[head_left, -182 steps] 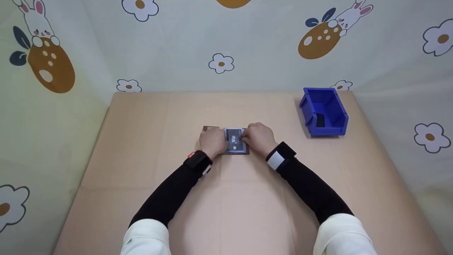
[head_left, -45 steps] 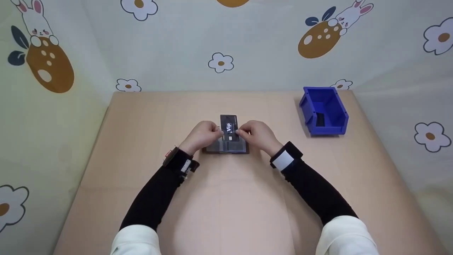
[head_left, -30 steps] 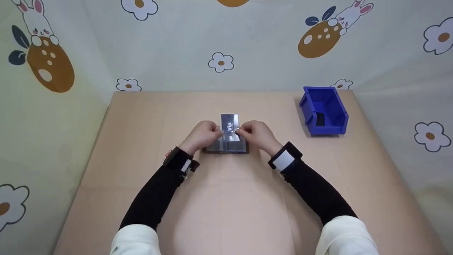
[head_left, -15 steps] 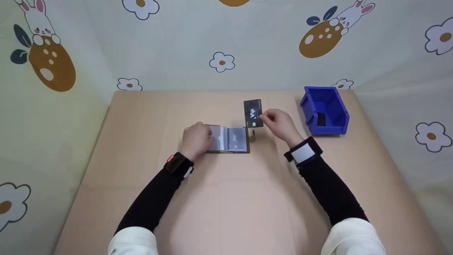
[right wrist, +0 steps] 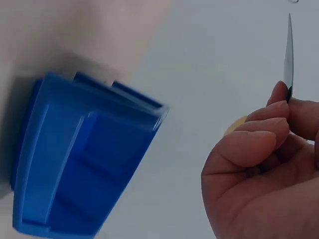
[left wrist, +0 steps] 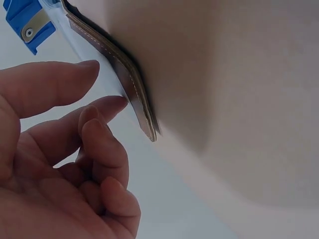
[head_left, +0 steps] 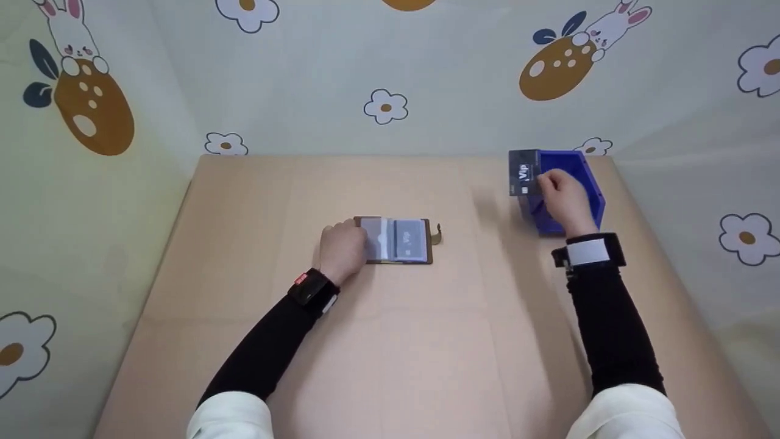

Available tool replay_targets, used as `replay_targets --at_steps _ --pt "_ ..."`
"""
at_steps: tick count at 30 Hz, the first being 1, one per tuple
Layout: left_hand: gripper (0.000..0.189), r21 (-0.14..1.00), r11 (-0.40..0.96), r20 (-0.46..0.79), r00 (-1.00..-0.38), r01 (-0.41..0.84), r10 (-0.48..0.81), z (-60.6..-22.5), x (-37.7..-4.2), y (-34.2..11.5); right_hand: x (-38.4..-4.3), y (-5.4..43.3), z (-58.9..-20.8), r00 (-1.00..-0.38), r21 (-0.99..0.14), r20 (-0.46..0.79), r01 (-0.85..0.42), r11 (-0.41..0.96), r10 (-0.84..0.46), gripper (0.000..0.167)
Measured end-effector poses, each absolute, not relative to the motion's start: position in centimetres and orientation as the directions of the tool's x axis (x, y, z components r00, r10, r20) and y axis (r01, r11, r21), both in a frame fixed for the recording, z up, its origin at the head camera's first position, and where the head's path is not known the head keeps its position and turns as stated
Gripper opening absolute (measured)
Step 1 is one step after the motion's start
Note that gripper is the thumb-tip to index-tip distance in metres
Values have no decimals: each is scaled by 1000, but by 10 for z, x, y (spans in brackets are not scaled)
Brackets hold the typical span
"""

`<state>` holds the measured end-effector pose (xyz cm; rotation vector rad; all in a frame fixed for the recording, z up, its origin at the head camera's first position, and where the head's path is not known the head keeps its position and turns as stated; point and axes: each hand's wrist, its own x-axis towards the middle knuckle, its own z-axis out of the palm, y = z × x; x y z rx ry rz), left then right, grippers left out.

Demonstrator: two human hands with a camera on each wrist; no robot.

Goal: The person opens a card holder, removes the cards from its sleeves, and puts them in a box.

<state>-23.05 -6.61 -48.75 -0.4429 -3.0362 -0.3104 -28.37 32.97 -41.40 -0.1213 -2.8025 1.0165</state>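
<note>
My right hand (head_left: 565,200) pinches a black "Vip" card (head_left: 523,173) between thumb and index finger, over the left side of a blue bin (head_left: 594,210). The right wrist view shows the card (right wrist: 289,55) edge-on, upright above the fingers. My left hand (head_left: 342,249) rests at the left edge of an opened brown card holder (head_left: 430,253) with clear sleeves; another "Vip" card shows in its right sleeve. Seen from the left wrist, the index fingertip touches the left cover (left wrist: 130,82), the thumb stands apart and the other fingers are loosely bent.
A clasp strap (head_left: 437,235) sticks out from the holder's right edge. The tan tabletop (head_left: 414,341) runs back to a curtain (head_left: 317,91) printed with flowers and rabbits. The bin (right wrist: 94,164) stands near the table's back right corner, partly hidden by my right hand.
Both hands worked at the "Vip" card over the holder; my right hand lifted it out and carried it right to the bin. My left hand moved to the holder's left side.
</note>
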Motion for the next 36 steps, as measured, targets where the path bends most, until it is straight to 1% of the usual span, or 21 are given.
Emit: replay_targets --at_steps 3,9,14,19,22,27,32,36 --pt "11 191 939 85 -958 285 274 -487 -230 -66 -285 352 -411 -978 -612 131 48 789 161 35" --pt "12 173 937 110 -952 302 286 -488 -229 -66 -288 388 -414 -968 -577 74 154 802 240 42" --pt "12 146 932 145 -939 331 311 -492 -229 -65 -288 405 -423 -959 -528 54 209 823 278 41" --pt "12 127 933 169 -935 336 313 -495 -230 -64 -288 408 -427 -953 -496 24 251 831 302 42" --pt "11 117 936 169 -935 333 312 -495 -230 -64 -289 407 -428 -950 -455 16 271 849 312 43" --pt "11 129 933 162 -935 336 314 -495 -230 -64 -293 403 -429 -949 -390 11 285 876 314 42" --pt "12 143 933 142 -940 330 311 -494 -230 -64 -294 398 -429 -954 -397 23 265 879 299 42" --pt "13 126 936 140 -940 327 310 -493 -230 -64 -294 391 -427 -961 -410 46 231 882 273 42"
